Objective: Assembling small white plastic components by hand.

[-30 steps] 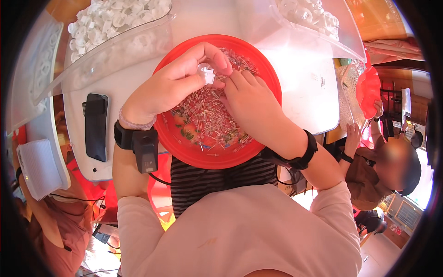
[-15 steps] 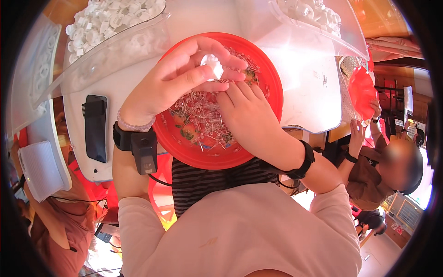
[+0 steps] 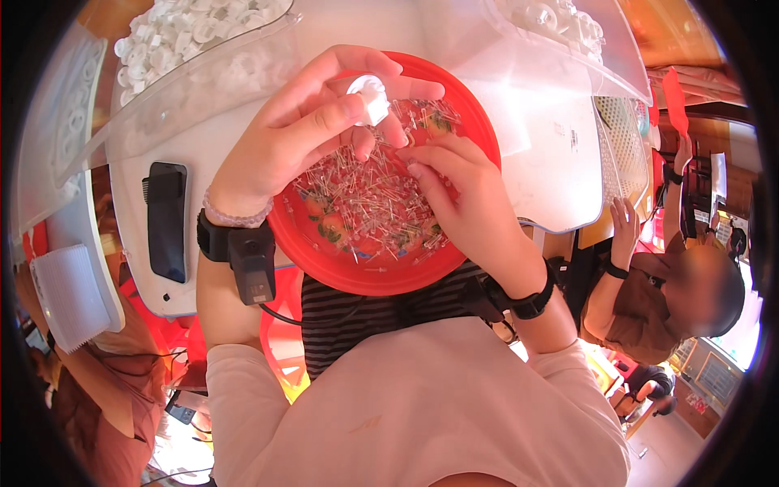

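A round red basin [image 3: 479, 146] stands before me, its floor covered with small clear LEDs [image 3: 365, 195] that have thin wire legs. Above its far left part, my left hand [image 3: 304, 122] holds a small white plastic cap [image 3: 370, 99] between thumb and forefinger, the other fingers spread. My right hand [image 3: 466, 183] is over the right side of the basin, just right of the left fingertips. Its thumb and forefinger come together in a pinch; what is between them is too small to make out.
Clear bins of white plastic parts stand at the far left [image 3: 203, 32] and far right [image 3: 560, 28]. A black phone [image 3: 168, 223] lies on the white table [image 3: 227, 154]. On the right, a co-worker [image 3: 649, 300] raises a red object [image 3: 674, 105] beside a perforated basket [image 3: 617, 134].
My right hand has drawn back to the right from the LEDs, its fingers now pinched. My left hand has risen slightly with the cap. The co-worker's red object has gone up.
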`<move>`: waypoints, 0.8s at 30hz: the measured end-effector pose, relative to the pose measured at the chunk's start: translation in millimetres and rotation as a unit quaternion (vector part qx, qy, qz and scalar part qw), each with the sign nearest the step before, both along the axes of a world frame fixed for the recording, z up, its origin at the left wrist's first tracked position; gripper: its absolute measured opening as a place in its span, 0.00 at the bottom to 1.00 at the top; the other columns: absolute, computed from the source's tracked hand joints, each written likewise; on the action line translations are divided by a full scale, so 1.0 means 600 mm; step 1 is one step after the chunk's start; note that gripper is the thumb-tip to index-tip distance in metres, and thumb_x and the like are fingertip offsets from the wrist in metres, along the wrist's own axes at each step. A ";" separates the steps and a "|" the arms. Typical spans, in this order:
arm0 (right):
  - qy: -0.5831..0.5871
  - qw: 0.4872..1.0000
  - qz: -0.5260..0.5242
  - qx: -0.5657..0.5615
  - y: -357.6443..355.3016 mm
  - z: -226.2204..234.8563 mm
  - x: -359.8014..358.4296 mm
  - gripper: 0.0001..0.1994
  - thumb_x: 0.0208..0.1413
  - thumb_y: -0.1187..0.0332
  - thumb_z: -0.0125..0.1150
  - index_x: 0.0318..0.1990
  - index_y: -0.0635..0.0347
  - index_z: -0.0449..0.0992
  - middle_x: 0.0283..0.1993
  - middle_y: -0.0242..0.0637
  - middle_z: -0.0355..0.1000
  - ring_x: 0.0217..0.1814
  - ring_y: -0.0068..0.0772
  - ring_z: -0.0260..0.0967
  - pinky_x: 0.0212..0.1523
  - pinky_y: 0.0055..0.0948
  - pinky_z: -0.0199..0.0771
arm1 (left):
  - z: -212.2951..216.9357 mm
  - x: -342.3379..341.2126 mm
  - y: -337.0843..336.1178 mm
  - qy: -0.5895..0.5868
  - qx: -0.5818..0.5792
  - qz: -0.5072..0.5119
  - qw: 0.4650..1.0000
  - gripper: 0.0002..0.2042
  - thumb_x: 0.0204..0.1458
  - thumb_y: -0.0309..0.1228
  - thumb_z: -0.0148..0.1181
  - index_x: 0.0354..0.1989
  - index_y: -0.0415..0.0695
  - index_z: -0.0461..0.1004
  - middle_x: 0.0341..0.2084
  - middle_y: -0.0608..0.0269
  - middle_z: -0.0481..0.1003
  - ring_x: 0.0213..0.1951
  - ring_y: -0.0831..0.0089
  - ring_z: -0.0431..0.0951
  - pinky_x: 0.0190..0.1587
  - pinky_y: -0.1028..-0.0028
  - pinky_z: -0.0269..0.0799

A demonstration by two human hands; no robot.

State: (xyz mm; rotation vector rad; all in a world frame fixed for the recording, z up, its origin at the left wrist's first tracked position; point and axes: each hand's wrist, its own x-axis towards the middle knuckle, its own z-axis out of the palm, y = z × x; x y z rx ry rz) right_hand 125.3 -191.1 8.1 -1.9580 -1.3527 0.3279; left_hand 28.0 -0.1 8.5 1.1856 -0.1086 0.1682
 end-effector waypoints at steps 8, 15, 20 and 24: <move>0.441 0.892 -0.068 0.069 -0.008 0.011 0.000 0.09 0.60 0.74 0.47 0.43 0.66 0.74 0.37 0.34 0.71 0.41 0.26 0.67 0.41 0.22 0.67 | 0.005 -0.001 0.000 0.018 0.058 -0.009 0.998 0.17 0.60 0.41 0.46 0.52 0.44 0.61 0.53 0.42 0.67 0.33 0.82 0.71 0.33 0.85 0.65; 0.675 0.734 -0.007 0.078 -0.021 -0.013 0.008 0.14 0.63 0.68 0.41 0.46 0.66 0.71 0.40 0.38 0.71 0.43 0.26 0.67 0.48 0.25 0.66 | -0.003 -0.007 0.003 0.043 0.087 -0.062 0.993 0.14 0.58 0.38 0.46 0.47 0.44 0.64 0.42 0.55 0.71 0.30 0.82 0.66 0.33 0.83 0.63; 0.696 0.710 -0.030 0.102 -0.016 -0.006 0.003 0.13 0.62 0.70 0.40 0.49 0.66 0.67 0.41 0.43 0.72 0.45 0.31 0.69 0.48 0.29 0.67 | 0.001 -0.005 0.001 0.074 0.084 -0.059 0.992 0.14 0.57 0.38 0.47 0.46 0.43 0.64 0.39 0.59 0.71 0.30 0.81 0.66 0.33 0.82 0.62; 0.664 0.741 -0.046 0.085 -0.012 -0.005 0.005 0.14 0.64 0.66 0.40 0.48 0.66 0.67 0.41 0.45 0.72 0.46 0.32 0.70 0.47 0.28 0.69 | 0.004 -0.004 0.001 0.067 0.111 -0.064 0.989 0.14 0.57 0.38 0.46 0.46 0.43 0.64 0.39 0.59 0.72 0.30 0.82 0.66 0.33 0.83 0.62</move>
